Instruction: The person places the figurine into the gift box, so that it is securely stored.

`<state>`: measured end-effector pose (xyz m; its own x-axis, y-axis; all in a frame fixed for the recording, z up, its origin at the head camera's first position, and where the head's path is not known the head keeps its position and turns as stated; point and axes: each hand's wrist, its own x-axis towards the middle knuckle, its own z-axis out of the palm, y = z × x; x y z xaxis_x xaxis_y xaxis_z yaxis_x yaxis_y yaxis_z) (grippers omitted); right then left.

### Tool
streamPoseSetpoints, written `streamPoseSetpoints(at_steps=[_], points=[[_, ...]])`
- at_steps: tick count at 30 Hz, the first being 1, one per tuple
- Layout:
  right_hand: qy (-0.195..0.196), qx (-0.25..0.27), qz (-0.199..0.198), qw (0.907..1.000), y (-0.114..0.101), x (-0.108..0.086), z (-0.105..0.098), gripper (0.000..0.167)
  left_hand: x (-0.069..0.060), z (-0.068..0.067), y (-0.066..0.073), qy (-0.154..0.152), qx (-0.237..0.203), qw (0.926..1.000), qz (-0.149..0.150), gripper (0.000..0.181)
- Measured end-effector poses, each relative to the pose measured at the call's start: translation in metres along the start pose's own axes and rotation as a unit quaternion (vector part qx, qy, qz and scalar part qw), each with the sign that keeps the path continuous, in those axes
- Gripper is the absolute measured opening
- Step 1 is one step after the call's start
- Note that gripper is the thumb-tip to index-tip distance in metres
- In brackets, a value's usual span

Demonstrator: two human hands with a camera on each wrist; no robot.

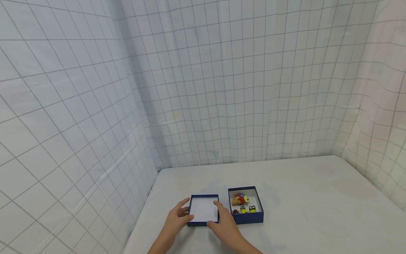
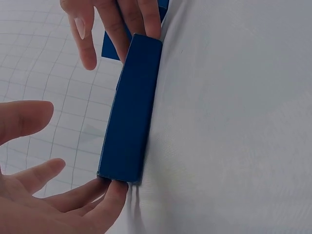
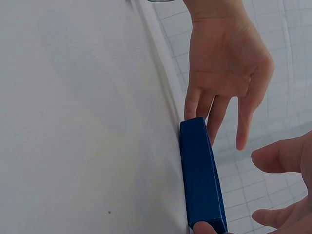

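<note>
A shallow dark-blue square box piece [image 1: 203, 223] with a white inside lies on the white cloth between both hands. Against its left side rest the fingers of my left hand [image 1: 174, 220], fairly straight, with the thumb lifted off the side. My right hand [image 1: 226, 225] is at the opposite side, its fingertips touching the edge and its thumb apart from it. In the left wrist view the blue side wall [image 2: 130, 109] stands between the two hands' fingertips. The right wrist view shows the left palm facing the box's far end, fingers extended.
Just right of the right hand stands a deeper blue box [image 1: 250, 218] holding small toys: yellow goggled figures [image 1: 252, 209] and a tan, red and yellow figure [image 1: 240, 199]. Gridded white curtains [image 1: 209, 88] hang behind and to the sides of the cloth-covered table [image 1: 301, 197].
</note>
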<state>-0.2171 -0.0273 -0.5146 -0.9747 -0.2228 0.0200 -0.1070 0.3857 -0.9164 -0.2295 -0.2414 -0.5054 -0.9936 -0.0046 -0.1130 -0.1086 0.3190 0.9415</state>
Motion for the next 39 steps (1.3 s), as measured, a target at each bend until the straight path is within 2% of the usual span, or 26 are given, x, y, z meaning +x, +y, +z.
streamPoseSetpoints(at_steps=[9,17,20,28,39], points=[[0.012,-0.011,-0.005,0.9999,-0.002,0.000,0.001,0.080,-0.009,0.001,0.007,0.019,-0.018,0.9995,0.018,0.074],[0.021,0.008,0.004,0.9997,-0.009,-0.003,0.001,0.085,-0.016,0.003,0.010,0.036,-0.042,0.9977,0.037,0.075],[0.025,0.021,0.012,0.9994,-0.013,-0.004,0.000,0.087,-0.018,0.004,0.013,0.048,-0.039,0.9973,0.039,0.075],[0.046,0.031,-0.008,0.9984,-0.019,-0.005,-0.004,0.086,-0.023,0.007,0.021,0.074,-0.035,0.9948,0.060,0.076],[0.074,0.044,0.021,0.9961,-0.029,-0.004,-0.009,0.077,-0.026,0.012,0.032,0.104,-0.013,0.9930,0.054,0.070]])
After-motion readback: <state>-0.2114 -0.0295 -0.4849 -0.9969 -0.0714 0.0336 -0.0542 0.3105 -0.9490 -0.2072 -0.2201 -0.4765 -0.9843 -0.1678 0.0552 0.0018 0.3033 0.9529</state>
